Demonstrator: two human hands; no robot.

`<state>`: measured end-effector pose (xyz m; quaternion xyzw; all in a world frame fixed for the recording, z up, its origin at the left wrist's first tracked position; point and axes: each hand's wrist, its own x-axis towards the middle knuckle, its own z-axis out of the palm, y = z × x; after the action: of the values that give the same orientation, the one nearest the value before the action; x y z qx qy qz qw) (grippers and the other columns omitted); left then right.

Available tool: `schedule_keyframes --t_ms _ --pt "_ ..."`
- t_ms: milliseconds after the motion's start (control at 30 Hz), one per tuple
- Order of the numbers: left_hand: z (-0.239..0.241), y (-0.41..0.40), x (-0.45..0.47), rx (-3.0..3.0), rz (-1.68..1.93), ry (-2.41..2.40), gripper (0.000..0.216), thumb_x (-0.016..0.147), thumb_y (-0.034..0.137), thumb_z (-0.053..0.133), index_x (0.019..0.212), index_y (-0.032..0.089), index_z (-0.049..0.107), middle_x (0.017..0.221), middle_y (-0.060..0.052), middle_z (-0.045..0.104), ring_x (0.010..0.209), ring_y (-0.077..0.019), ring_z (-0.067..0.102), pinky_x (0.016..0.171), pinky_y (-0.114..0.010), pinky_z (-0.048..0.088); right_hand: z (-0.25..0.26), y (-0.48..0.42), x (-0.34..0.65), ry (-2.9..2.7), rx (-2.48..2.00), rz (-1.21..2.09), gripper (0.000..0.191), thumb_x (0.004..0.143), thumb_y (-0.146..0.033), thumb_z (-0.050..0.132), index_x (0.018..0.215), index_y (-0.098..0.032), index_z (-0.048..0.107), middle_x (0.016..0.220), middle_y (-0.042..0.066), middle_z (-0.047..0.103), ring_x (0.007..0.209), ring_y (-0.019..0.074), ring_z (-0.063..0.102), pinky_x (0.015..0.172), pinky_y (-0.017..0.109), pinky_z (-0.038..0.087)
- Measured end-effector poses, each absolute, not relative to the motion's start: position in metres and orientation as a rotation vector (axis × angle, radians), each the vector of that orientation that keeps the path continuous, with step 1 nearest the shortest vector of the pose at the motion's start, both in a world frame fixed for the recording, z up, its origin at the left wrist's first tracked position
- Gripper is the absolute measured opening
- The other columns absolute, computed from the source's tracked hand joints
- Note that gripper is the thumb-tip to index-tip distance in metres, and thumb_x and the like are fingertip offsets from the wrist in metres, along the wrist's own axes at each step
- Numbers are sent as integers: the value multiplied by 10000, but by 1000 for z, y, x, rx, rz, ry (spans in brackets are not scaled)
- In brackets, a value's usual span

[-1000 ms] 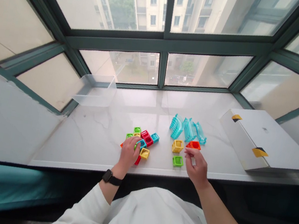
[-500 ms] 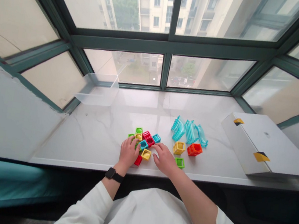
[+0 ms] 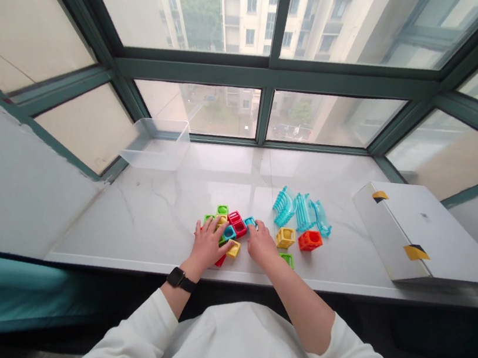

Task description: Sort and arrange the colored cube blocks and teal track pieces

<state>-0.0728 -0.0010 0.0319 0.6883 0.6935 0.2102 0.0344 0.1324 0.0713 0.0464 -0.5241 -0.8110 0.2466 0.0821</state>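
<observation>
A cluster of small coloured hollow cubes (image 3: 232, 224) lies on the white marble sill (image 3: 158, 215). My left hand (image 3: 207, 245) rests flat on the cluster's left side with fingers spread, a black watch on its wrist. My right hand (image 3: 260, 242) reaches the cluster's right edge, its fingertips curled at a blue cube (image 3: 249, 221); whether it grips the cube I cannot tell. To the right stand a yellow cube (image 3: 285, 237), an orange cube (image 3: 310, 240) and a green cube (image 3: 287, 259), the last partly hidden by my right forearm.
Three pale blue ribbed curved pieces (image 3: 301, 209) stand behind the separate cubes. A white cardboard box (image 3: 427, 235) with yellow and black tape lies at the right. A clear plastic tub (image 3: 157, 144) sits at the back left, by the window frame.
My right hand has left the orange cube and crossed left to the cluster's right edge. My left hand has opened its fingers over the cluster.
</observation>
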Motion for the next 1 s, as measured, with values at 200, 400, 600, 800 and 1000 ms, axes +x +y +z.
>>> schedule_keyframes --t_ms 200,400,600,800,1000 --pt "40 3 -56 2254 495 2044 586 968 446 629 1521 276 535 1685 -109 411 1554 -374 353 1293 -658 181 63 61 138 -2542 -1608 664 368 976 -156 582 1337 -223 572 1440 169 474 1214 290 603 984 378 479" --pt "36 8 -53 2291 494 2067 552 980 507 620 1476 267 577 1647 -108 472 1534 -374 385 1291 -626 216 68 57 136 -2557 -1684 664 521 988 -279 628 1475 -202 457 1347 167 538 1081 282 681 873 343 497" --pt "35 9 -56 2293 513 2039 491 1006 455 588 1452 249 584 1634 -95 495 1524 -359 403 1286 -617 241 72 73 135 -2650 -1722 719 549 1023 -275 589 1536 -219 403 1352 179 608 1088 309 718 845 351 499" --pt "32 10 -56 2275 525 2045 478 1012 440 586 1440 227 581 1637 -102 490 1528 -361 396 1285 -623 244 81 69 140 -2647 -1762 733 373 986 -329 679 1278 -151 531 1137 177 749 1066 323 734 815 339 488" --pt "34 9 -56 2258 570 2022 452 1014 434 592 1425 246 591 1638 -93 488 1523 -358 402 1288 -619 234 119 53 156 -2479 -1711 615 366 960 -459 682 1178 -189 565 961 123 771 909 295 751 708 314 455"
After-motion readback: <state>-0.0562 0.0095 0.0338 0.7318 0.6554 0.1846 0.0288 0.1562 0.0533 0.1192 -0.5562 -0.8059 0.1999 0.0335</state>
